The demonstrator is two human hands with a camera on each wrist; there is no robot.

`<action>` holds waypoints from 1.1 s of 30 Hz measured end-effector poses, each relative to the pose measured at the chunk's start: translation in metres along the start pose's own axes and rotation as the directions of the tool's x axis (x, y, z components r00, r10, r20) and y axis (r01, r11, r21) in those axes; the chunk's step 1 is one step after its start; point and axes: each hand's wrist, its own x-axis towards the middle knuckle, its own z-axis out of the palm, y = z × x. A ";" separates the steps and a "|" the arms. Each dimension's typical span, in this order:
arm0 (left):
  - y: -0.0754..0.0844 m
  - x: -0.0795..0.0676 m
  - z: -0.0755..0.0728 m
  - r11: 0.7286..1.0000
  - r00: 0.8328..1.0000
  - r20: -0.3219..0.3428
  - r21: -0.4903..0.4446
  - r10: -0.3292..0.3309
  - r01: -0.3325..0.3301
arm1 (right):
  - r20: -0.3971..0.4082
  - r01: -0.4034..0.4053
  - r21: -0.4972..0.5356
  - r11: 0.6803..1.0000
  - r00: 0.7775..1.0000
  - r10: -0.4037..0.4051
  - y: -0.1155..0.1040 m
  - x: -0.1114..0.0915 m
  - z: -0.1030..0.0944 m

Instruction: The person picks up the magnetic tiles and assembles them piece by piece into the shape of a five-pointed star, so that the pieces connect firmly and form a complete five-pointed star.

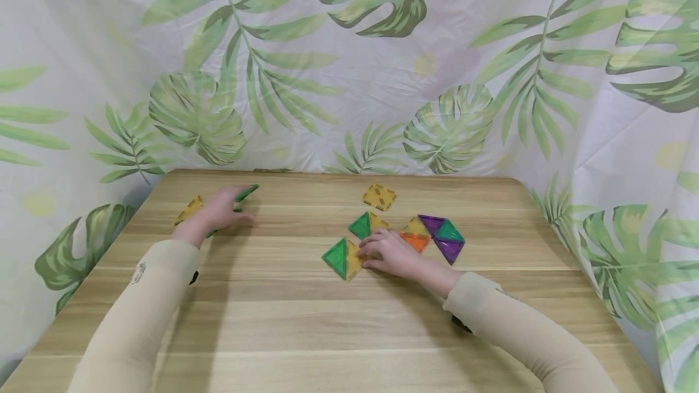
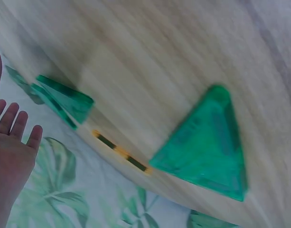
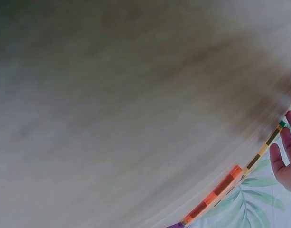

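My left hand reaches over the left of the table with its fingers extended, close to green triangle tiles. In the left wrist view, a green triangle, a smaller green piece and a yellow tile's edge lie apart from that hand. My right hand rests with its fingertips on the yellow tiles, which adjoin a green triangle. Its fingers look loosely extended in the right wrist view; the exact contact is hidden.
Right of the right hand lie an orange tile and purple tiles around a green one. A yellow square lies near the back edge, another yellow tile at far left. A leaf-print cloth hangs behind.
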 end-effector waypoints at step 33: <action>-0.026 0.006 0.006 0.987 0.987 0.074 0.079 -0.144 0.139 | 0.026 0.106 0.051 0.993 0.994 -0.108 0.009 -0.013 -0.006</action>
